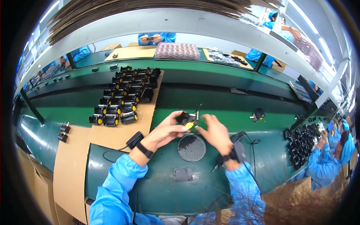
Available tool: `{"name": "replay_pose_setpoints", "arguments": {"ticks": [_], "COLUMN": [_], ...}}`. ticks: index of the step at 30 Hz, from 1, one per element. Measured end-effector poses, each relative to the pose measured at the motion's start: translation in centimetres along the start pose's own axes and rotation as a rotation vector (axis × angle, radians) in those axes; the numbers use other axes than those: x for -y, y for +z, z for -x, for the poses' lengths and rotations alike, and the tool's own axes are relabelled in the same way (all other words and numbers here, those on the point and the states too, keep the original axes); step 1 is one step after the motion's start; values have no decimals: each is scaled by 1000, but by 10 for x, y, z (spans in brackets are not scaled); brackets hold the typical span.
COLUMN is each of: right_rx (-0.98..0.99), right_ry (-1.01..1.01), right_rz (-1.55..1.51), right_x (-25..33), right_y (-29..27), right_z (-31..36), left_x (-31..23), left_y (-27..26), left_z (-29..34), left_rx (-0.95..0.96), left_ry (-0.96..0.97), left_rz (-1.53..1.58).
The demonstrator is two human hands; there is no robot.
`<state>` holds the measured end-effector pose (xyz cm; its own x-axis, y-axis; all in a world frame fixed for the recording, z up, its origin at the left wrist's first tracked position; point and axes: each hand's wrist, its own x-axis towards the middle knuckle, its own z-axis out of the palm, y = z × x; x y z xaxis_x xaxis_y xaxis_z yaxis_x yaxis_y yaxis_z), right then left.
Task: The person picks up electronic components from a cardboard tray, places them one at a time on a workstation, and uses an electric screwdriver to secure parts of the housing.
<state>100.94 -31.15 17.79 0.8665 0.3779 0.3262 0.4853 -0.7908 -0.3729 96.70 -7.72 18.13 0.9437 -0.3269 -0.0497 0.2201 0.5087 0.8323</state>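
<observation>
My left hand (168,131) is closed around a small black plastic assembly (183,118) that has a yellow round part (190,125) on its near side and a thin wire sticking up. Just right of the assembly is my right hand (215,133), slightly blurred, its thumb and fingers apart and nothing visible between them. Below both hands a round grey dish (202,152) holds many tiny dark pieces, too small to name. Nearer to me lies a flat dark square piece (183,174). A dark tool with a thin tip (215,167) lies by my right wrist, partly hidden.
Rows of similar black assemblies (122,92) stand on cardboard (150,112) at the left. A black box with a cord (135,139) lies beside my left wrist. One more assembly (258,114) sits to the right. Co-workers flank a black pile (304,146) and a clear tray stack (177,51).
</observation>
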Motion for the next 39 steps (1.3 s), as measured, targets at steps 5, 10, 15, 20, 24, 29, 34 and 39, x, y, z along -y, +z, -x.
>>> {"name": "replay_pose_setpoints", "arguments": {"ticks": [5, 10, 15, 20, 24, 29, 34, 39], "right_rx": [50, -82, 62, 49, -62, -135, -254, -347], "right_ry": [-67, -4, 202, 161, 14, 79, 241, 256], "right_rz": [80, -106, -377, -368, -413, -1246, -1275, -1293], "right_x": [-27, -22, -49, -34, -57, -5, 36, 52], "right_y": [56, 60, 29, 28, 30, -2, -27, -3], "right_z": [-46, -55, -45, -39, -34, -7, 67, 88], "left_x": [10, 12, 27, 26, 25, 20, 28, 41], "left_y": [2, -7, -11, 7, 21, 12, 25, 31], "left_z": [19, 33, 35, 45, 43, 54, 56, 62], "left_rx": [58, -87, -131, -130, -50, -119, 15, 9], "left_ry": [89, 106, 23, 50, 74, 35, 35, 104], "left_rz": [148, 181, 200, 155, 112, 266, 200, 209]}}
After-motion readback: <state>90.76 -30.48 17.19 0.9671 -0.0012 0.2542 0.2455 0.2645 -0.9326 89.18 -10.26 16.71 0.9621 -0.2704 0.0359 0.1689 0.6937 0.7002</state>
